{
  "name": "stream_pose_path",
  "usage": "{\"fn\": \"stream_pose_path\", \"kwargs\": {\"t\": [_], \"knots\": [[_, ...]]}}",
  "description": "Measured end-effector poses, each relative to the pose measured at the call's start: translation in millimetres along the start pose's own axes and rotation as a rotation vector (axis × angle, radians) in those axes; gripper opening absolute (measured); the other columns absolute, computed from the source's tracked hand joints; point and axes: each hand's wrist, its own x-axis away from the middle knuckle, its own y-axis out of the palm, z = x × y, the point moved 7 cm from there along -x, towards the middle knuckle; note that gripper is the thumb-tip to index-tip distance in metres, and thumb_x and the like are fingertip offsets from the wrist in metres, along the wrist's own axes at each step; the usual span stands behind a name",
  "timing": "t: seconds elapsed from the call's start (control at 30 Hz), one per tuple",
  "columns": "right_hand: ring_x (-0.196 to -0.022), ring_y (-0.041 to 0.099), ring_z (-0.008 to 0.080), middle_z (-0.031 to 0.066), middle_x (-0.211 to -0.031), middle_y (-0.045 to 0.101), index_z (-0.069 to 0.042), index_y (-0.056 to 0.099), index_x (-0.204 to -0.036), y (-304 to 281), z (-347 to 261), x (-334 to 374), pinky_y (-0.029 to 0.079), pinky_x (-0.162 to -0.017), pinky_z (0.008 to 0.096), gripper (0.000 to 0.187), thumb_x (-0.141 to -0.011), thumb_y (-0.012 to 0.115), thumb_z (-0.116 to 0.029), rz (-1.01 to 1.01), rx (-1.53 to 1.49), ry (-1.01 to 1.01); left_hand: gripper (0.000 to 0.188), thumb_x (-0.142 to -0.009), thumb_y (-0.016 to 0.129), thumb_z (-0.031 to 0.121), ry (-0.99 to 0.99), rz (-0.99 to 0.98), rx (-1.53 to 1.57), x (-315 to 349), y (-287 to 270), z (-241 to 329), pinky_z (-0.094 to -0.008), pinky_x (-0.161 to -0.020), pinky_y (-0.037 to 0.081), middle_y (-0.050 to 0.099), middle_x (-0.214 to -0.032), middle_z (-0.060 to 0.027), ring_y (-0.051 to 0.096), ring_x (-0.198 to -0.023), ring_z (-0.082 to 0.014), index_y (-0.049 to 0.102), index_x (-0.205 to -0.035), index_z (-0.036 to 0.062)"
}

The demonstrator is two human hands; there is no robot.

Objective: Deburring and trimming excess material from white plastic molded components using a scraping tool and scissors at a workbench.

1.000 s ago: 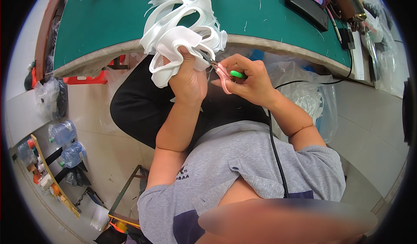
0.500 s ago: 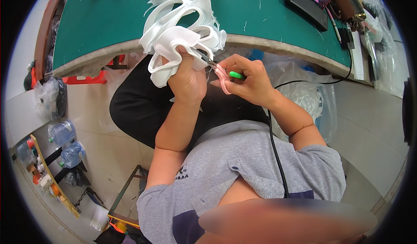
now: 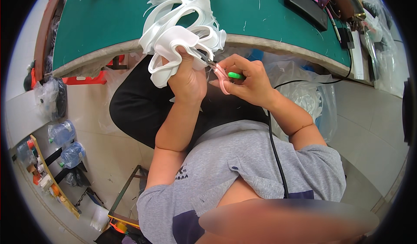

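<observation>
Far left, two clear bluish bottles (image 3: pixel 73 155) by the wall; then the green table (image 3: pixel 104 26), white looped pieces (image 3: pixel 176 36) heaped on it and spilling over its near edge, the closest gripped in the left hand (image 3: pixel 190 82), thumb pressed on top. Just right, pink-handled scissors (image 3: pixel 222 79), blades at the white edge, their opening too small to tell, held in the curled right hand (image 3: pixel 253 79); beyond, a clear plastic bag (image 3: pixel 328 113) below the table.

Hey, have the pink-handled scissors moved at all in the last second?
No, not noticeably: the pink-handled scissors in the right hand keep about the same place below the near edge of the green table.
</observation>
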Motion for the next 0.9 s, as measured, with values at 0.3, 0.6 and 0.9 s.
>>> {"fn": "stream_pose_path", "kwargs": {"t": [0.3, 0.6, 0.9], "knots": [[-0.066, 0.061, 0.0035, 0.0022, -0.071, 0.065, 0.001, 0.059, -0.098, -0.3, -0.1, 1.7, 0.048, -0.058, 0.0181, 0.022, -0.078, 0.066, 0.000, 0.019, 0.016, -0.018, 0.038, -0.093, 0.060, 0.017, 0.016, -0.017, -0.025, 0.3, 0.0, 2.0, -0.0370, -0.094, 0.045, 0.054, -0.115, -0.0049, 0.055, -0.107, -0.0178, 0.042, -0.126, 0.0117], [-0.067, 0.060, 0.0030, 0.0019, -0.074, 0.065, 0.001, 0.060, -0.097, 1.3, -3.1, 0.3, 0.048, -0.058, 0.0176, 0.022, -0.077, 0.067, -0.001, -0.010, 0.028, 0.015, 0.036, -0.093, 0.059, 0.016, 0.009, -0.008, -0.012, 1.0, -0.5, 1.6, -0.0377, -0.094, 0.046, 0.054, -0.116, -0.0054, 0.055, -0.108, -0.0186, 0.042, -0.125, 0.0109], [-0.071, 0.063, 0.0050, 0.0038, -0.079, 0.066, 0.002, 0.060, -0.097, -2.5, -6.0, -2.5, 0.051, -0.061, 0.0199, 0.022, -0.077, 0.067, 0.000, 0.027, 0.001, -0.021, 0.040, -0.092, 0.060, 0.016, -0.022, -0.018, -0.016, 2.5, -0.6, -1.1, -0.0373, -0.093, 0.046, 0.053, -0.116, -0.0060, 0.054, -0.108, -0.0187, 0.041, -0.127, 0.0103]]}}
